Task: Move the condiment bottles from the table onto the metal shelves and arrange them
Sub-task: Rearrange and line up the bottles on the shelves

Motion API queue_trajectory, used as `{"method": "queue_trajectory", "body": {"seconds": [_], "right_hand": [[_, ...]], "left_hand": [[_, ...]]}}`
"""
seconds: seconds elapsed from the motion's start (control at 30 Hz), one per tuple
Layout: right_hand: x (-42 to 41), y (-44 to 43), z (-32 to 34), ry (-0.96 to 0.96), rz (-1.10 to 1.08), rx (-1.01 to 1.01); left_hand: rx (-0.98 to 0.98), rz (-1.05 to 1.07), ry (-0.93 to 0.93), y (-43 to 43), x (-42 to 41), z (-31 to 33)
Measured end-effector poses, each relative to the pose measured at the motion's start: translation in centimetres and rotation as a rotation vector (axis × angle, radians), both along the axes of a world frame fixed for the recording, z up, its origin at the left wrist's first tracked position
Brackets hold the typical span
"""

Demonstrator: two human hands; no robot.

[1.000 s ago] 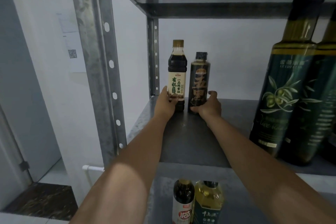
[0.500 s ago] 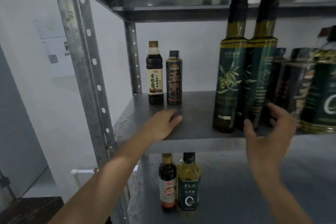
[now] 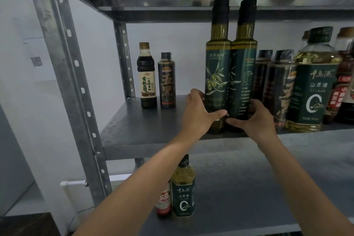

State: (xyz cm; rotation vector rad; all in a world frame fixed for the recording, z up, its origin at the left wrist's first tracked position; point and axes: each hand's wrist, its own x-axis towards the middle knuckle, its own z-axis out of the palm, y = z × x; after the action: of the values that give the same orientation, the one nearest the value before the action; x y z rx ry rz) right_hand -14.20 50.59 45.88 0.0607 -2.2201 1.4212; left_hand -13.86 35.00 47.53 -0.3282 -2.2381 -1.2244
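Two tall green olive oil bottles stand side by side near the front edge of the middle metal shelf [image 3: 145,126]. My left hand [image 3: 199,115] wraps the lower part of the left olive oil bottle [image 3: 217,67]. My right hand [image 3: 254,119] grips the base of the right olive oil bottle [image 3: 243,67]. At the shelf's back left stand a soy sauce bottle [image 3: 146,78] and a dark bottle with gold lettering [image 3: 166,82], both upright and apart from my hands.
Right of the olive oils crowd several dark bottles [image 3: 279,86] and a camellia oil bottle [image 3: 314,86]. On the lower shelf [image 3: 249,197] stand a red-labelled bottle [image 3: 163,201] and a small camellia oil bottle [image 3: 183,191]. A perforated steel upright [image 3: 72,74] rises at left.
Both hands left the two small bottles at the back left, swung right and closed around the two olive oil bottles. The view shifted right.
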Motion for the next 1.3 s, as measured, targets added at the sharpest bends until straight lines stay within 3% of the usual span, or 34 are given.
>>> {"method": "queue_trajectory", "body": {"seconds": [0.27,0.47,0.77,0.97,1.2,1.3], "right_hand": [[-1.3,0.1,0.5,-0.115,0.298,-0.129],[-1.8,-0.2,0.4,-0.076,0.336,-0.114],[-2.2,0.7,-0.1,-0.071,0.486,-0.276],[-2.6,-0.9,-0.3,-0.058,0.318,-0.095],[-2.2,0.4,-0.3,-0.113,0.480,-0.182],[-2.4,0.8,-0.5,-0.124,0.493,-0.206]], "left_hand": [[0.159,-0.275,-0.202,-3.2,-1.7,0.2],[0.040,-0.098,-0.064,-2.8,-2.6,-0.4],[0.146,-0.308,-0.211,-5.2,-3.1,-1.0],[0.054,-0.144,-0.021,-4.3,-3.1,-1.4],[0.180,-0.342,-0.266,-5.7,-2.7,-1.1],[0.135,-0.305,-0.234,-4.7,-2.6,-1.0]]}}
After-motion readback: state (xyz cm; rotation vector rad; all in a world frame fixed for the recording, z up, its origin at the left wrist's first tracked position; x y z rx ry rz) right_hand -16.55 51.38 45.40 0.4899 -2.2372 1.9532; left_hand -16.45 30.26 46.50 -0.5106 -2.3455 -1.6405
